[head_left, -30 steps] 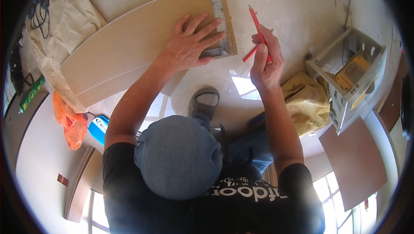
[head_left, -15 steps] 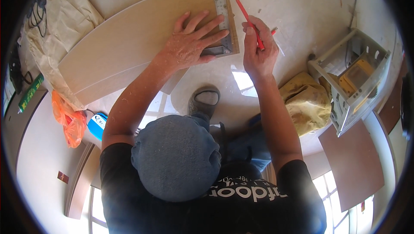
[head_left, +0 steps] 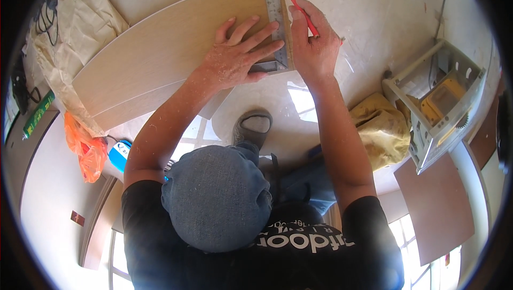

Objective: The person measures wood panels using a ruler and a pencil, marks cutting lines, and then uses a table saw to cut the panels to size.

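My left hand (head_left: 235, 55) lies with fingers spread on a long wooden board (head_left: 160, 39) with a curved far edge. Its fingertips reach onto the ruler blade of a metal try square (head_left: 273, 7), set across the board near its right end. The square's stock shows beneath my thumb. My right hand (head_left: 316, 49) is closed around a red pencil (head_left: 294, 2), whose tip points up and left beside the blade, at the board's right end. Contact of the tip with the board is too small to tell. A small red end (head_left: 342, 40) shows past that hand's knuckles.
A metal-framed table saw (head_left: 438, 98) stands on its side at right, beside a yellowish cloth bag (head_left: 380, 130). Brown paper (head_left: 80, 28) lies at left, with an orange plastic bag (head_left: 84, 148), a blue-and-white item (head_left: 119, 155) and a green tube (head_left: 38, 115) nearby.
My right hand has moved left and up with the pencil, bringing the tip close to the square's blade. My left hand stays nearly where it was.
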Demonstrator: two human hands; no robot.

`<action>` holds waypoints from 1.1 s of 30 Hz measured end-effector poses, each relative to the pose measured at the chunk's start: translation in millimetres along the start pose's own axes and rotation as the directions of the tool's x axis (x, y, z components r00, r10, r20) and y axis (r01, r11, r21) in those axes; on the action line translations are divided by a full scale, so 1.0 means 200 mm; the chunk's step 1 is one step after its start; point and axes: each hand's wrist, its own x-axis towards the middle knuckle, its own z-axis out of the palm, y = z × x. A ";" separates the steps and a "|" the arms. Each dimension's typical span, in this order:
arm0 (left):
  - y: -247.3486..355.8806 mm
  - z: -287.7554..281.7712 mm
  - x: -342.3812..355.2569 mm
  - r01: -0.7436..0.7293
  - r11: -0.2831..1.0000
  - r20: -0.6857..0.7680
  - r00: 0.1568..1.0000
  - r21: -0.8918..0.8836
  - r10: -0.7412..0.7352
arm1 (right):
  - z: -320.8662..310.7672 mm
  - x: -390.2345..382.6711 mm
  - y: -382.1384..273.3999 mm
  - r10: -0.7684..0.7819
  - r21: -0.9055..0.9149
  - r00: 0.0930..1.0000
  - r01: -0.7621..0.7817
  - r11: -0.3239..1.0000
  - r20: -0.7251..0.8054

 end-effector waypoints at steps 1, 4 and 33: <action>0.00 0.00 0.00 -0.002 1.000 -0.014 1.000 -0.020 0.002 | 0.00 0.01 0.00 0.019 0.004 1.000 -0.019 1.000 0.003; 0.00 0.01 0.00 -0.006 0.999 -0.031 1.000 -0.040 0.004 | 0.01 0.01 0.00 0.024 0.005 1.000 -0.024 1.000 -0.004; 0.04 -0.03 0.00 -0.040 0.999 -0.029 0.999 0.021 0.040 | -0.23 -0.20 -0.09 -0.010 -0.149 0.997 0.021 0.989 0.073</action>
